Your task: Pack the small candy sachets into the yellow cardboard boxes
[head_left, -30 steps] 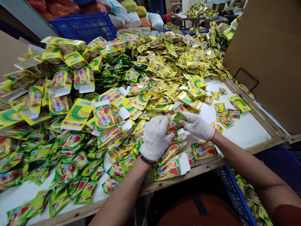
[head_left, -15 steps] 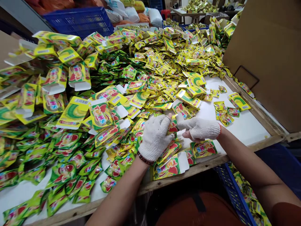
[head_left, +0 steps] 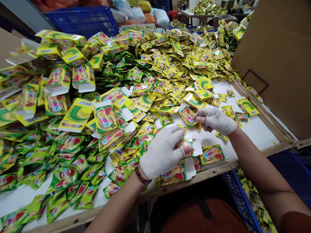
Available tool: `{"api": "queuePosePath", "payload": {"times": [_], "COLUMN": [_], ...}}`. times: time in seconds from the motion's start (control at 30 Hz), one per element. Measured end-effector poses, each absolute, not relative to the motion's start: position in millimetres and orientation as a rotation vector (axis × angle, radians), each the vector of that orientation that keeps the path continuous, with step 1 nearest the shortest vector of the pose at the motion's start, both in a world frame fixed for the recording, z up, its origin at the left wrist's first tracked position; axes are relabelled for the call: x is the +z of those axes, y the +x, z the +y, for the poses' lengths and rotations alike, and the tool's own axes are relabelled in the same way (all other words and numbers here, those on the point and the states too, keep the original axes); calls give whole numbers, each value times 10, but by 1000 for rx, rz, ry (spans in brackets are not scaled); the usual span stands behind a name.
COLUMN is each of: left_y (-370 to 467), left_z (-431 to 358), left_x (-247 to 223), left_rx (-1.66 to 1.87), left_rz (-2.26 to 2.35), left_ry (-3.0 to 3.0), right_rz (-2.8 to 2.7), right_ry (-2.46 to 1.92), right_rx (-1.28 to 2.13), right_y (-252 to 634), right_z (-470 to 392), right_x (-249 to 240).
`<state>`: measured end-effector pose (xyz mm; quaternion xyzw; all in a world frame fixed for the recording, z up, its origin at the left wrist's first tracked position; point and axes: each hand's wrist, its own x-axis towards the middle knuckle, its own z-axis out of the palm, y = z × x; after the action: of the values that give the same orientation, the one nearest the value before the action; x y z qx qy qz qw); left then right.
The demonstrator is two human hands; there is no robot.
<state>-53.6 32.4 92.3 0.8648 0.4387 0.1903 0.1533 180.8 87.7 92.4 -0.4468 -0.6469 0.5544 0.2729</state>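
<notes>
Left fingers [head_left: 175, 134] spread over an open-flapped box [head_left: 197, 147], right fingers [head_left: 202, 119] curl, grip unclear, and many sachets [head_left: 70, 143] lie loose.

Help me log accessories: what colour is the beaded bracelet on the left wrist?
The beaded bracelet is dark reddish-brown, seen best in the head view.

1 blue crate [head_left: 84, 23] sits at the back left, kinda blurry white sacks [head_left: 161, 18] to its right, plus 1 red stool [head_left: 172, 15] near a far table [head_left: 186, 13].
</notes>
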Motion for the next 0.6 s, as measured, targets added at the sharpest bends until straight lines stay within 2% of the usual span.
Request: {"api": "queuePosePath", "payload": {"times": [0.07,0.17,0.27,0.4,0.5,0.6], "left_y": [-609,-726,-794,-815,-844,-867], "left_z": [536,945,1277,1445,1351,1137], "left_x": [896,776,602,451,495,613], "left_rx": [524,249,198,347,592,826], "left_rz": [1464,1837,1903,1878,1805,1700], "left_ry": [2444,2390,2480,2387,2205,1910], "right_rz": [-1712,-1615,-1448,-1307,-1459,-1656], "right_ry": [-1225,-1246,-1301,-1570,-1944,-2214], "right_rx": [1340,1212,1030,635,358,231], "right_y": [1753,1749,1939,2388,2640,2732], "right_z": [918,981,1082,1252,1350,1412], "right_x": [875,857,902,944,878,761]}}
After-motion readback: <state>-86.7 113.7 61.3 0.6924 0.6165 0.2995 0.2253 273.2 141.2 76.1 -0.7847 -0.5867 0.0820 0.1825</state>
